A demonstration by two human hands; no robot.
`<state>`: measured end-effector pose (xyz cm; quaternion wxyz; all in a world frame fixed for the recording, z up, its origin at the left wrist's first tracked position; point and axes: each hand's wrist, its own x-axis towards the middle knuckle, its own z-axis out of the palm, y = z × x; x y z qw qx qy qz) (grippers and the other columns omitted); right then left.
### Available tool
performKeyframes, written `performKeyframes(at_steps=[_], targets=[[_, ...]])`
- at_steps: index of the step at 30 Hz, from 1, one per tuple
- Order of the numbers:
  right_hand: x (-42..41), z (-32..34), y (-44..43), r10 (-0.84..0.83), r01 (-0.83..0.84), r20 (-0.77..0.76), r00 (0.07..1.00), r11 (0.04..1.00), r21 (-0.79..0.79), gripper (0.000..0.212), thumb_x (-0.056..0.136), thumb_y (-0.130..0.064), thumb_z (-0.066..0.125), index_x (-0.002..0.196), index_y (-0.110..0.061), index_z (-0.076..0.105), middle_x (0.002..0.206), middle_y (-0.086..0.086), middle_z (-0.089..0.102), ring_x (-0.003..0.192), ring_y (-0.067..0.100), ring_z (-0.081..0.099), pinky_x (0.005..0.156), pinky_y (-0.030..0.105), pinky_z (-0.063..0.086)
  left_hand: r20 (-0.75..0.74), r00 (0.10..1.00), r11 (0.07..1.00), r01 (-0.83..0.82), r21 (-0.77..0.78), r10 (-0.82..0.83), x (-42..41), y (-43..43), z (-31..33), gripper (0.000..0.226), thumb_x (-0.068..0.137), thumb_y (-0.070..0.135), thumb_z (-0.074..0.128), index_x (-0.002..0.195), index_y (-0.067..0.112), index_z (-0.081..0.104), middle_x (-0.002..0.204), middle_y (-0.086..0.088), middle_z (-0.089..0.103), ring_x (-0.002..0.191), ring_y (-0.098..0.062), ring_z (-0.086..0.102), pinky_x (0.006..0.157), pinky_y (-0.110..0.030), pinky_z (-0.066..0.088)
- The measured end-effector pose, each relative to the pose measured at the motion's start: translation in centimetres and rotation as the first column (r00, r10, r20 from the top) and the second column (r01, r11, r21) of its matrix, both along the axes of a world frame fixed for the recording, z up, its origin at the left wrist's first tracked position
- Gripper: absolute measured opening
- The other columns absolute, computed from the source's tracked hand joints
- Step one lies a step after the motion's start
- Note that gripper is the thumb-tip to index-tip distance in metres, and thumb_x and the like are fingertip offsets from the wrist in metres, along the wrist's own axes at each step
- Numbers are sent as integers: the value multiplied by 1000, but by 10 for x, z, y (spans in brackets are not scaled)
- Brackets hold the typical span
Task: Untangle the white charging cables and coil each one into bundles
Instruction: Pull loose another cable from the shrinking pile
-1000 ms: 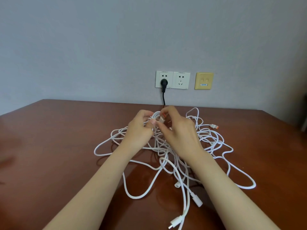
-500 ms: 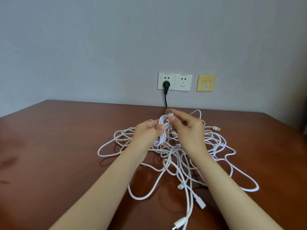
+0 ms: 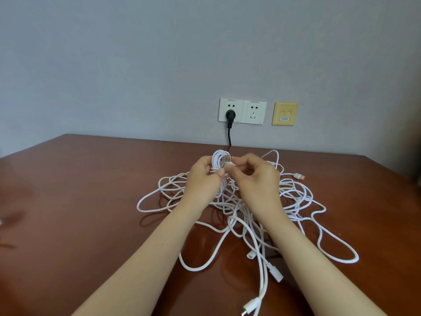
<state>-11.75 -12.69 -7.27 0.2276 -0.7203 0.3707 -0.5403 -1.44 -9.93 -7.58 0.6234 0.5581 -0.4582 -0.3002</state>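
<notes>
Just above the middle of the frame, the left hand [image 3: 204, 180] grips a small coil of white charging cable [image 3: 218, 158], its fingers curled round the loops and its thumb pressed on them from the front. Touching it from the right, the right hand [image 3: 258, 179] pinches the silver-tipped USB plug [image 3: 228, 159] at the end of that coil between thumb and forefinger, the other fingers loosely curled. Both hands are raised above the loose tangle of white charging cables [image 3: 293, 197], which sprawls over the centre and right of the reddish-brown wooden table [image 3: 79, 201]. An orange-tipped connector [image 3: 300, 176] lies at the tangle's upper right edge, and white connector ends [image 3: 276, 275] trail toward the bottom centre. On the grey wall [image 3: 136, 65] above sit a white double socket [image 3: 255, 112], a black plug [image 3: 230, 115] in its left half, and a yellow wall plate [image 3: 285, 113] to its right.
</notes>
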Motion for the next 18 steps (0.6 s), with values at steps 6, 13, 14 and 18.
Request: performKeyframes(at_steps=[6, 13, 14, 18], targets=[[1, 3, 2, -68, 48, -163, 984, 991, -126, 16, 85, -14, 64, 97, -8, 73, 75, 2, 69, 68, 15, 61, 63, 14, 40, 105, 994, 997, -30, -64, 37, -3, 3, -2, 22, 92, 1, 50, 98, 22, 48, 98, -4, 65, 84, -12, 59, 73, -23, 46], [14, -4, 2, -347, 125, -390, 853, 861, -493, 19, 50, 5, 72, 59, -2, 57, 47, 11, 49, 37, 31, 49, 41, 22, 26, 178, 982, 993, -50, -107, 69, -3, 3, -8, 39, 88, -3, 51, 93, 36, 52, 95, -2, 68, 87, -19, 63, 77, -37, 51], [15, -3, 3, -382, 128, -424, 821, 847, -516, 29, 38, 6, 78, 57, -3, 57, 44, 9, 48, 34, 28, 47, 37, 20, 25, 189, 979, 992, -48, -113, 69, -2, 3, -9, 41, 86, -4, 50, 92, 36, 53, 93, -2, 67, 84, -20, 63, 76, -40, 51], [19, -9, 1, -435, 122, -521, 734, 840, -529, 45, 16, -3, 88, 52, -6, 60, 43, 5, 51, 33, 19, 49, 29, 16, 28, 256, 963, 990, -54, -130, 86, -1, 5, -12, 51, 81, -7, 48, 91, 42, 51, 92, 1, 66, 88, -22, 63, 80, -43, 50]])
